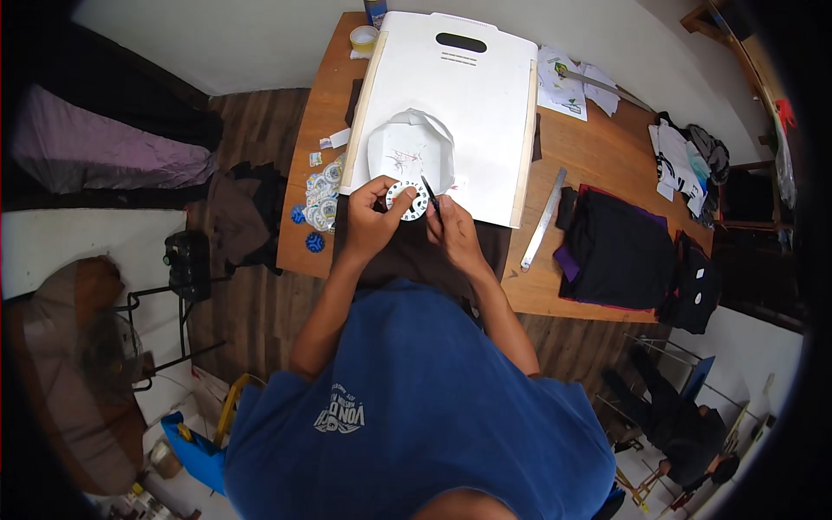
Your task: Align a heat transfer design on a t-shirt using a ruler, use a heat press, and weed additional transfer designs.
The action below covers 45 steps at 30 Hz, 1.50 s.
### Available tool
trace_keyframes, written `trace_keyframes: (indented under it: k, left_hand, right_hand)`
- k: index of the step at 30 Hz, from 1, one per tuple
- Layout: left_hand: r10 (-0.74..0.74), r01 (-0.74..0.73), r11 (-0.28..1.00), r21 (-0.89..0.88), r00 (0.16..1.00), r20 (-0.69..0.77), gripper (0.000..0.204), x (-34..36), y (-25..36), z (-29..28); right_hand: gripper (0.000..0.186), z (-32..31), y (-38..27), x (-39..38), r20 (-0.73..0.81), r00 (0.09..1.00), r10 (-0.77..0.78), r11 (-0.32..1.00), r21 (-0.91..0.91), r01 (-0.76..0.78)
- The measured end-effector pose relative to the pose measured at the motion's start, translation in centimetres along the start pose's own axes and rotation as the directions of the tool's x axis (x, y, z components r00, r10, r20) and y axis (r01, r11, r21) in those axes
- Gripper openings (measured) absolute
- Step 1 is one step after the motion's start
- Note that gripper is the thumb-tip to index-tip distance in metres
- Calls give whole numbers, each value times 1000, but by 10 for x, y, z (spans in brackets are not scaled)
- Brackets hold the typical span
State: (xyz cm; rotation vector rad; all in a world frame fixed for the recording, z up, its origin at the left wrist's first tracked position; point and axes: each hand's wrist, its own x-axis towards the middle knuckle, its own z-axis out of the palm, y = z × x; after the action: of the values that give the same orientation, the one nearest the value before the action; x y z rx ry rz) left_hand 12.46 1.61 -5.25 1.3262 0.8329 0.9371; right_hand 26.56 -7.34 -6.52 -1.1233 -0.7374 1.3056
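My left hand (371,219) pinches a round white patch (400,188) with dark marks around its rim and a dark shape inside. The thumb lies across its face. Close beside it, my right hand (457,232) is closed on a slim black pointed tool (431,190), its light tip angled up by the patch's right edge. Whether it is a knife or scissors, I cannot tell. Just beyond both hands, a white paper tray (375,147) with small red and dark scraps sits on a large white board (494,104).
Round printed patches (321,195) and blue discs (315,242) lie on the wooden table (598,147) at left. A metal ruler (543,221) and folded black garments (620,251) are at right. Printed sheets (559,87) lie further back. Another person (693,438) is at lower right.
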Motion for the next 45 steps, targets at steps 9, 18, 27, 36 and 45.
trace_keyframes:
  k: [9, 18, 27, 36, 45]
  left_hand:
    - [-16, 17, 1000, -18, 1000, 21, 12, 0, 0, -2]
    - [-15, 15, 1000, 1, 1000, 23, 12, 1, 2, -2]
    - [-22, 22, 1000, -12, 999, 28, 12, 1, -1, -3]
    - [-14, 14, 1000, -12, 999, 34, 12, 1, 1, -2]
    - [-45, 44, 996, -80, 999, -12, 12, 0, 4, -1]
  right_hand:
    - [45, 1, 2, 0, 13, 1000, 5, 1000, 17, -5]
    - [45, 1, -2, 0, 15, 1000, 21, 999, -26, -20]
    - [45, -2, 1, 2, 23, 1000, -1, 1000, 10, 1]
    - [47, 1, 0, 0, 8, 999, 45, 999, -22, -45]
    - [45, 1, 4, 0, -6, 1000, -11, 996, 83, 12]
